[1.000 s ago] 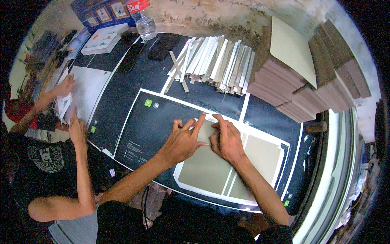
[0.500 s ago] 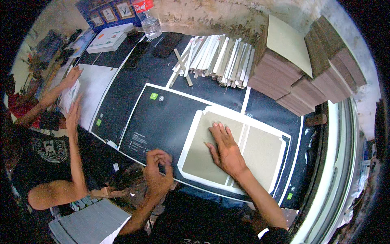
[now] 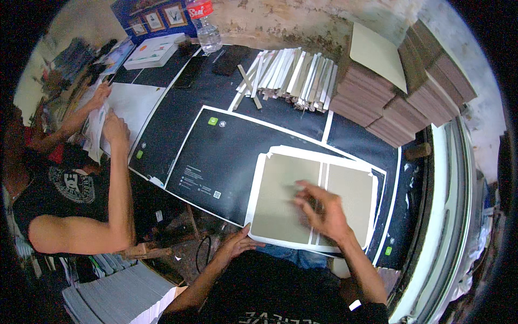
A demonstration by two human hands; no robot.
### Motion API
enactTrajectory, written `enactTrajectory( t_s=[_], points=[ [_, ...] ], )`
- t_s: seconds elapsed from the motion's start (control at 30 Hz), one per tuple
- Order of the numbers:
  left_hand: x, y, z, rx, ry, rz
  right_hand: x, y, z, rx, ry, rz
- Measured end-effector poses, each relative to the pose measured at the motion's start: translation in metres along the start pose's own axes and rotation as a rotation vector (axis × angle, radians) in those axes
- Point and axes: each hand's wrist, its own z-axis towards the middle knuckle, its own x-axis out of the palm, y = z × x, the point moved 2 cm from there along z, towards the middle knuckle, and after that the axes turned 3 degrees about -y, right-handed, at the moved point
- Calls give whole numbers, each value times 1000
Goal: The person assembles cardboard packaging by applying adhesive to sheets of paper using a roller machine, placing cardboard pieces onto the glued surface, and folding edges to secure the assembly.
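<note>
Pressing flat, open right hand (image 3: 322, 211) smooths stiff, light boards (image 3: 302, 197); open left hand (image 3: 236, 245) steadies the cover's (image 3: 226, 162) seven-o'clock edge.

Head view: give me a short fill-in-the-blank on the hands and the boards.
1. The right hand lies over two grey boards set on a ____ sheet.
2. The left hand touches that sheet's ____ edge.
3. The stacks of brown boards stand at the table's far ____ corner.
4. A clear ____ stands by the far wall.

Missing words: white; near; right; bottle
</note>
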Motion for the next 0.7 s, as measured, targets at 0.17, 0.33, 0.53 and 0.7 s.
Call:
enactTrajectory(
  t_s=[0.17,0.33,0.53,0.7],
  points=[
    [-5,-4,3,41,218,179,-65,-27,-32,87,-507,-189],
    [11,-63,-9,14,-48,257,-90,-57,-69,186,-524,-122],
    [-11,-102,23,199,-126,588,-82,-44,-60,213,-293,-160],
    [34,-146,55,259,-73,428,-58,-22,-33,126,-258,-425]
  ],
)
